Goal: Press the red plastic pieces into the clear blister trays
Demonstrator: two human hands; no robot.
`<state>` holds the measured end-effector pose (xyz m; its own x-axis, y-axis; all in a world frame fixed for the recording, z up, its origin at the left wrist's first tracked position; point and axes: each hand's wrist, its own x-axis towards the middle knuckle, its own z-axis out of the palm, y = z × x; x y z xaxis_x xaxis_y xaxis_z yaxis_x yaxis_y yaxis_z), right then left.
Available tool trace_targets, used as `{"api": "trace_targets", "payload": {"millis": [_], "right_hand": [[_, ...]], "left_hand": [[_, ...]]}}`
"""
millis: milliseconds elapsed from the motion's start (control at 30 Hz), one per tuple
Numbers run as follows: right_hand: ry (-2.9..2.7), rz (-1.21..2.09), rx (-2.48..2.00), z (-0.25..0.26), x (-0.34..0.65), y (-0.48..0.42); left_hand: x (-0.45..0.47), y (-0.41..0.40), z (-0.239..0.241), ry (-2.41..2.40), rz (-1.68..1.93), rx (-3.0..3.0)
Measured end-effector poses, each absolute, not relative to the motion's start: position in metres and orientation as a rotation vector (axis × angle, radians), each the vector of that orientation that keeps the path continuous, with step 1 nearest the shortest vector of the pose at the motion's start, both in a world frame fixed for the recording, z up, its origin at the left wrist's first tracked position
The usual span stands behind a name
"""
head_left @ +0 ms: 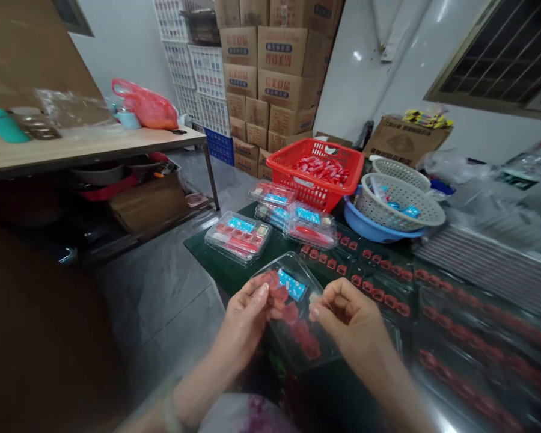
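A clear plastic clamshell tray filled with red sweets and a blue packet is held just above the dark green table, tilted toward me. My left hand grips its left edge with curled fingers. My right hand pinches its right edge, fingers closed. Three filled, closed clamshell packs lie beyond: one to the left and two stacked ones further back.
A red basket of red sweets stands at the table's back. White baskets in a blue basin sit to its right. Open trays of red sweets cover the table's right side. Stacked cartons and a wooden workbench stand behind.
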<state>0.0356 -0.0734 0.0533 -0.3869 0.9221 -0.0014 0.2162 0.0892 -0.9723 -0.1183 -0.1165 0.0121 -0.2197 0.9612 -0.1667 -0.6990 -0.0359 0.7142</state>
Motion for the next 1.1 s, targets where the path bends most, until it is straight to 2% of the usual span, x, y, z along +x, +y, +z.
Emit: {"api": "trace_targets", "payload": {"millis": [233, 533, 700, 900, 1100], "right_hand": [[-1.596, 1.682, -0.86, 0.071, 0.042, -0.093], [-1.675, 1.41, -0.973, 0.042, 0.029, -0.072], [-1.742, 1.149, -1.059, 0.036, 0.034, -0.07], [-1.685, 1.241, -1.129, 0.034, 0.043, -0.061], [-1.724, 1.042, -1.186, 0.031, 0.047, -0.055]], "left_hand": [[-0.106, -0.112, 0.014, 0.612, 1.42, 0.348], [-0.092, -0.111, -0.011, 0.495, 1.191, 0.09], [-0.089, -0.109, -0.011, 0.45, 1.044, 0.066], [-0.074, -0.1, 0.006, 0.45, 1.133, 0.102], [-0.061, -0.096, 0.017, 0.615, 1.175, 0.13]]}}
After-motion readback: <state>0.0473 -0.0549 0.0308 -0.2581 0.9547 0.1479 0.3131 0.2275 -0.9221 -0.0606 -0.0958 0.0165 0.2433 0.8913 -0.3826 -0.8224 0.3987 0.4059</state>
